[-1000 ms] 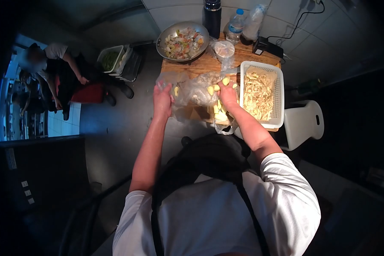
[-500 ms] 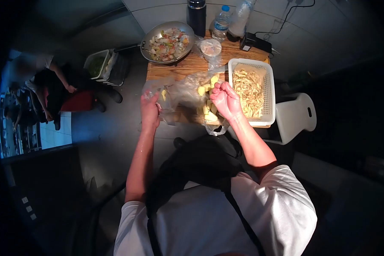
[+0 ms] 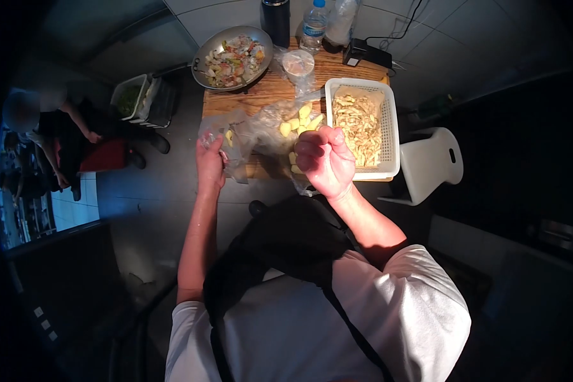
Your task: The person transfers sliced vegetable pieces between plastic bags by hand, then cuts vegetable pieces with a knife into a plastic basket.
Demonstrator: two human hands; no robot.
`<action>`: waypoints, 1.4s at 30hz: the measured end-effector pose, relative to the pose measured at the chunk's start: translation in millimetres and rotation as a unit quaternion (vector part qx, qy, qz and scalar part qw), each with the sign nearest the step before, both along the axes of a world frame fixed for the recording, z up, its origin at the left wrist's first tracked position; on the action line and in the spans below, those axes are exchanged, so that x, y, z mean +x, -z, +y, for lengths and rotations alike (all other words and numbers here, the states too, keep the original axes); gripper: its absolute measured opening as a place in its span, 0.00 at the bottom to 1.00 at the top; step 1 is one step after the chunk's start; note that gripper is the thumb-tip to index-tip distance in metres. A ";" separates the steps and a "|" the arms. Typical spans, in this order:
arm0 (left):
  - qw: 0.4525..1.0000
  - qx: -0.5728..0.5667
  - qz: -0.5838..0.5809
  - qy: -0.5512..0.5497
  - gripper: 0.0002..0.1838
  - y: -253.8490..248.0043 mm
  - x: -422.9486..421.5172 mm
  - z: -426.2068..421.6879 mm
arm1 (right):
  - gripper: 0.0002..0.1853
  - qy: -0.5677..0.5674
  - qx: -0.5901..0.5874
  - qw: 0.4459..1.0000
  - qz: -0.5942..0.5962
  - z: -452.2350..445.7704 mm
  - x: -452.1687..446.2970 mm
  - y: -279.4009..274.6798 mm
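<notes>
My left hand [image 3: 210, 160] is closed on the edge of a clear plastic bag [image 3: 235, 137] at the left of the table. A small yellow piece [image 3: 229, 137] shows through the plastic beside my fingers. My right hand [image 3: 328, 164] is raised over the table's front edge, palm up, with fingers curled in. Whatever its fingers may hold, I cannot make out. Behind and left of that hand, several pale-yellow peeled chunks [image 3: 304, 116] lie on crumpled clear plastic [image 3: 268, 127]. To its right stands a white perforated basket [image 3: 393, 137] with many thin pale strips [image 3: 358, 124] in it.
On the wooden table [image 3: 251, 95] are a metal pan [image 3: 200, 77] of mixed chopped food, a plastic-wrapped round tub [image 3: 298, 63], a dark flask [image 3: 275, 22], a water bottle [image 3: 314, 28] and a black box [image 3: 366, 54] with a cord. A white stool [image 3: 430, 169] stands right; another person [image 3: 76, 114] sits left.
The whole view has shifted slightly, moving the table up and left. My right hand has come nearer to me and its fingers have curled in more. My left hand still holds the bag.
</notes>
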State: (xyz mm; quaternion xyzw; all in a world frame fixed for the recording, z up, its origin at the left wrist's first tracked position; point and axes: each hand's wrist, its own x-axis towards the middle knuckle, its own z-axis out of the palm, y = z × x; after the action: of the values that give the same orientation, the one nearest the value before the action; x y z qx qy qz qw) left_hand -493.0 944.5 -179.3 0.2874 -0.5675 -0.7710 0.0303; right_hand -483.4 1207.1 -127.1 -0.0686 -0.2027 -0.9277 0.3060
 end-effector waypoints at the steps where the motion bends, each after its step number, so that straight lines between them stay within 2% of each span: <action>1: 1.000 0.004 -0.003 -0.001 0.27 0.5 -0.3 0.5 | 0.12 -0.004 -0.001 1.000 0.002 0.1 0.5 -3.8; 15: 1.000 0.003 -0.016 -0.001 0.30 -2.8 -0.9 1.2 | 0.13 -0.009 -0.013 1.000 -0.008 2.4 -3.8 -7.6; 20: 1.000 0.001 -0.002 -0.013 0.27 1.3 -1.3 0.9 | 0.14 -0.020 -0.027 0.999 -0.021 1.5 -3.9 -5.5; 23: 1.000 -0.003 -0.006 -0.011 0.27 -1.8 -1.5 2.6 | 0.10 0.010 0.009 0.999 -0.031 -0.8 -3.0 -7.3; 25: 1.000 -0.007 -0.004 -0.009 0.27 -3.1 -1.3 2.2 | 0.08 0.066 0.179 0.979 0.064 6.8 -15.7 6.3; 26: 1.000 -0.009 -0.002 -0.011 0.27 -2.7 -1.2 1.3 | 0.08 0.092 0.261 0.955 0.111 12.8 -25.5 11.8; 27: 1.000 -0.011 -0.001 -0.013 0.27 -1.7 -0.2 0.7 | 0.19 0.103 0.515 0.829 0.194 20.2 -37.1 10.1; 28: 1.000 -0.013 -0.006 -0.009 0.27 -1.2 0.7 0.5 | 0.39 0.076 0.763 0.583 0.267 22.2 -46.4 14.9; 29: 1.000 -0.015 -0.010 -0.006 0.28 -0.9 1.5 0.2 | 0.45 0.133 0.865 0.362 0.320 22.0 -47.9 24.2; 30: 1.000 -0.019 -0.015 -0.001 0.28 -1.3 2.0 -0.6 | 0.51 0.185 0.911 0.118 0.350 21.7 -48.6 35.7; 31: 1.000 -0.024 -0.010 0.003 0.28 -2.0 0.5 -1.3 | 0.55 0.168 0.897 0.211 0.350 24.7 -55.0 39.5; 34: 1.000 -0.029 -0.008 0.000 0.29 -4.9 4.5 -1.2 | 0.53 0.227 0.891 0.222 0.323 17.8 -54.7 42.2; 35: 1.000 -0.026 -0.008 -0.006 0.28 -6.4 3.7 -1.3 | 0.51 0.313 0.871 0.201 0.322 17.1 -60.6 50.4; 36: 1.000 -0.022 -0.010 -0.012 0.28 -6.9 6.7 -1.3 | 0.49 0.236 0.813 0.486 0.218 19.1 -66.5 58.1; 37: 0.999 -0.038 -0.020 0.002 0.27 0.0 18.0 -3.2 | 0.49 0.139 0.882 0.375 0.249 21.6 -70.1 45.9; 39: 0.996 -0.080 0.002 0.037 0.27 7.1 14.0 -13.1 | 0.49 0.095 0.927 0.240 0.272 20.6 -77.3 38.9; 41: 0.999 -0.052 -0.001 -0.008 0.29 -1.6 2.0 -6.0 | 0.50 0.202 0.902 0.247 0.292 12.7 -92.3 74.5; 42: 0.999 -0.038 0.001 -0.013 0.31 0.0 7.7 -5.5 | 0.52 0.154 0.915 0.209 0.308 11.9 -89.0 67.1</action>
State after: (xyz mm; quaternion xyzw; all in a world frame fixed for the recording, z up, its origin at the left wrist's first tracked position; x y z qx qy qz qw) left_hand -485.3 939.0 -179.3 0.2923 -0.5924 -0.7490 0.0519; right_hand -572.3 1219.0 -194.2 -0.0510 0.9115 -0.4055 0.0462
